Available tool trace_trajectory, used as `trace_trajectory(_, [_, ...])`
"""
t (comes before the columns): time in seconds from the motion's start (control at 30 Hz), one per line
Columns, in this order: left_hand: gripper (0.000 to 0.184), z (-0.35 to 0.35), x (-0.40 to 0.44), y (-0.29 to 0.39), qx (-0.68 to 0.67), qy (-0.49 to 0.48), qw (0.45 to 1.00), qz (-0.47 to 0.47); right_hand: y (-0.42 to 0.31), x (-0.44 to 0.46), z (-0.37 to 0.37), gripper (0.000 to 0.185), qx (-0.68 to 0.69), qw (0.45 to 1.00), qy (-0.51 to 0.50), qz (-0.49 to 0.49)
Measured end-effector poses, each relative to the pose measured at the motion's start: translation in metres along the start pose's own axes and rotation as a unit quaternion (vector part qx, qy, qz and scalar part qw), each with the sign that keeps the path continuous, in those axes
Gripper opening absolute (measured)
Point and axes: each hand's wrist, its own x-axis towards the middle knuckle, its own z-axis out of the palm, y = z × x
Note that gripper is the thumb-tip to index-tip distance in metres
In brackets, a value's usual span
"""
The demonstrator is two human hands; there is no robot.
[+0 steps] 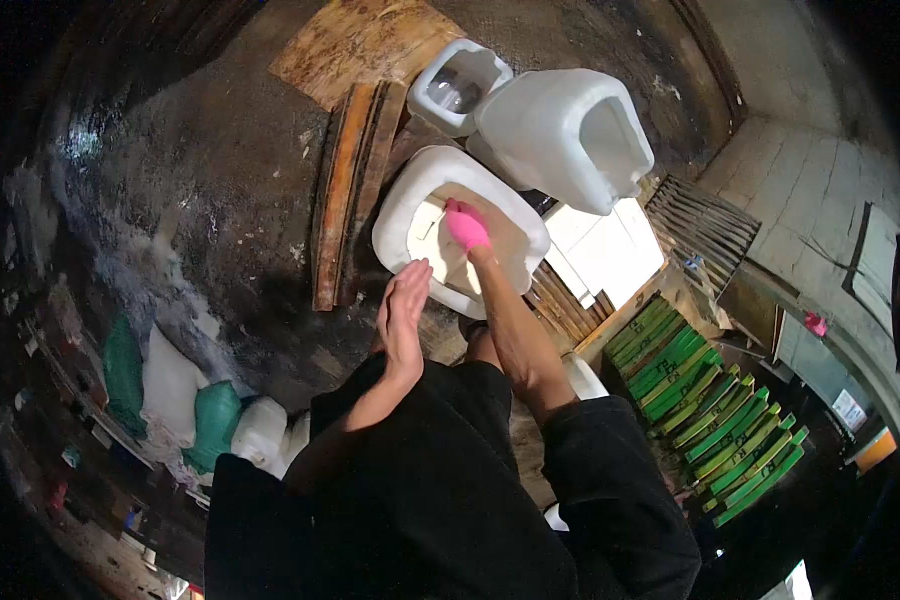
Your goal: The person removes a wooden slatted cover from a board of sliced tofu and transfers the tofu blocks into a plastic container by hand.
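Note:
My right hand (467, 226), in a pink glove, reaches inside a white cut-open plastic jug (395, 225) on the floor before me. Its fingers look closed, but whatever they may hold is hidden. Pale cream-coloured liquid (428, 232) lies in the jug. My left hand (405, 315) is bare, with its fingers stretched out and held together near the jug's front-left rim. It holds nothing; whether it touches the rim I cannot tell.
Beyond the jug are a larger cut-open jug (530, 125) and a smaller one (430, 95). Wooden beams (345, 200) lie left, near a plywood sheet (360, 45). Stacked green-painted wooden pieces (685, 380) and a white board (610, 250) are right; filled sacks (170, 390) stand left.

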Motion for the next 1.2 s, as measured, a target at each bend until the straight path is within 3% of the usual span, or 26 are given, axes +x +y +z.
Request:
trace_trajectory(0.03, [0.045, 0.004, 0.005, -0.003, 0.007, 0.01, 1.0, 0.021, -0.003, -0.004, 0.006, 0.043, 0.04, 0.998, 0.057, -0.008])
trace_trajectory(0.17, [0.042, 0.025, 0.02, -0.015, 0.053, 0.053, 0.989, 0.125, -0.003, -0.018, -0.009, 0.029, 0.178, 0.982, 0.065, 0.007])
trace_trajectory(0.2, [0.036, 0.005, 0.032, -0.04, 0.268, 0.035, 0.928, 0.258, 0.022, -0.001, 0.023, 0.028, 0.185, 0.98, 0.068, -0.004])
trace_trajectory(0.23, [0.041, -0.027, 0.06, -0.072, 0.372, 0.052, 0.848, 0.374, 0.038, 0.008, 0.043, 0.026, 0.187, 0.979, 0.076, -0.007])
trace_trajectory(0.27, [0.042, -0.005, 0.051, -0.061, 0.323, 0.061, 0.875, 0.356, 0.028, 0.001, 0.038, 0.024, 0.089, 0.988, 0.11, -0.062])
trace_trajectory(0.3, [0.042, -0.008, 0.06, -0.077, 0.175, 0.06, 0.918, 0.35, 0.026, -0.01, 0.044, 0.021, 0.121, 0.982, 0.109, -0.095])
trace_trajectory(0.33, [0.045, 0.011, 0.059, -0.074, 0.171, 0.071, 0.922, 0.34, -0.009, -0.039, -0.022, 0.022, 0.055, 0.994, -0.041, -0.081])
trace_trajectory(0.37, [0.047, 0.027, 0.051, -0.07, 0.175, 0.09, 0.935, 0.294, -0.023, -0.064, -0.06, 0.027, 0.164, 0.981, -0.083, -0.069])
trace_trajectory(0.43, [0.054, 0.063, 0.037, -0.073, 0.204, 0.1, 0.947, 0.228, 0.015, -0.09, -0.068, 0.034, 0.351, 0.887, 0.013, -0.299])
trace_trajectory(0.5, [0.053, 0.076, 0.036, -0.095, 0.325, 0.035, 0.921, 0.21, 0.042, -0.132, -0.178, 0.035, 0.324, 0.863, -0.209, -0.326])
trace_trajectory(0.53, [0.053, 0.068, 0.044, -0.118, 0.408, -0.036, 0.884, 0.226, 0.082, -0.147, -0.197, 0.036, 0.404, 0.826, -0.273, -0.283])
trace_trajectory(0.57, [0.053, 0.091, 0.034, -0.128, 0.486, -0.038, 0.85, 0.198, 0.133, -0.154, -0.205, 0.037, 0.508, 0.787, -0.269, -0.224])
trace_trajectory(0.63, [0.054, 0.097, 0.033, -0.151, 0.731, -0.065, 0.638, 0.234, 0.26, -0.148, -0.189, 0.04, 0.673, 0.722, -0.136, -0.086])
trace_trajectory(0.67, [0.052, 0.107, 0.031, -0.154, 0.798, -0.026, 0.568, 0.202, 0.33, -0.137, -0.169, 0.041, 0.714, 0.7, -0.023, 0.002])
trace_trajectory(0.7, [0.052, 0.087, 0.038, -0.162, 0.747, -0.04, 0.625, 0.224, 0.395, -0.126, -0.151, 0.042, 0.715, 0.687, 0.092, 0.09])
trace_trajectory(0.77, [0.051, 0.101, 0.038, -0.165, 0.784, 0.037, 0.605, 0.133, 0.504, -0.104, -0.122, 0.045, 0.641, 0.682, 0.282, 0.212])
trace_trajectory(0.8, [0.054, 0.082, 0.043, -0.172, 0.77, 0.027, 0.588, 0.244, 0.55, -0.089, -0.107, 0.046, 0.58, 0.698, 0.345, 0.239])
trace_trajectory(0.83, [0.059, 0.064, 0.057, -0.166, 0.804, 0.102, 0.574, 0.115, 0.586, -0.072, -0.088, 0.048, 0.51, 0.73, 0.387, 0.24])
trace_trajectory(0.87, [0.064, 0.074, 0.052, -0.166, 0.785, 0.124, 0.602, 0.081, 0.61, -0.053, -0.068, 0.049, 0.424, 0.772, 0.412, 0.234])
trace_trajectory(0.9, [0.066, 0.054, 0.06, -0.17, 0.77, 0.125, 0.611, 0.135, 0.62, -0.035, -0.052, 0.05, 0.341, 0.805, 0.426, 0.231])
trace_trajectory(0.97, [0.069, 0.02, 0.07, -0.16, 0.75, 0.137, 0.613, 0.207, 0.575, -0.009, -0.05, 0.052, 0.1, 0.86, 0.354, 0.353])
trace_trajectory(1.07, [0.072, 0.051, 0.056, -0.168, 0.75, 0.207, 0.589, 0.216, 0.515, -0.001, -0.046, 0.05, 0.302, 0.834, 0.368, 0.28])
trace_trajectory(1.13, [0.07, 0.04, 0.069, -0.174, 0.724, 0.14, 0.571, 0.362, 0.502, -0.007, -0.057, 0.05, 0.419, 0.791, 0.385, 0.224])
trace_trajectory(1.2, [0.068, 0.036, 0.074, -0.173, 0.71, 0.118, 0.576, 0.388, 0.52, -0.009, -0.082, 0.053, 0.596, 0.718, 0.312, 0.182])
